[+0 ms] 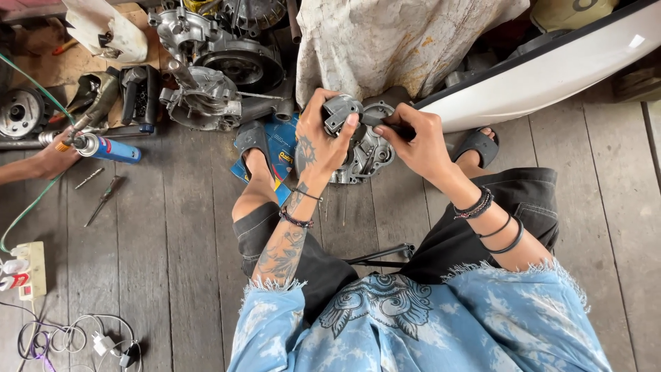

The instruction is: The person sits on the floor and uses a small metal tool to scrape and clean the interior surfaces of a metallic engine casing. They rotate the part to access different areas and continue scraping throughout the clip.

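I sit on a floor of weathered grey planks (172, 227), gaps running away from me toward twelve o'clock. At eleven o'clock lies a patch of cardboard (62, 65) over the boards. At twelve a stained pale cloth (385, 41) hangs down. A long white panel (551, 76) slants across two o'clock. Daylight falls soft and even, with faint shadows.

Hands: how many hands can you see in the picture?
3. The left hand and right hand grip a grey metal engine part at the middle. Another person's hand lies at the left edge by a blue spray can. Others may be out of view.
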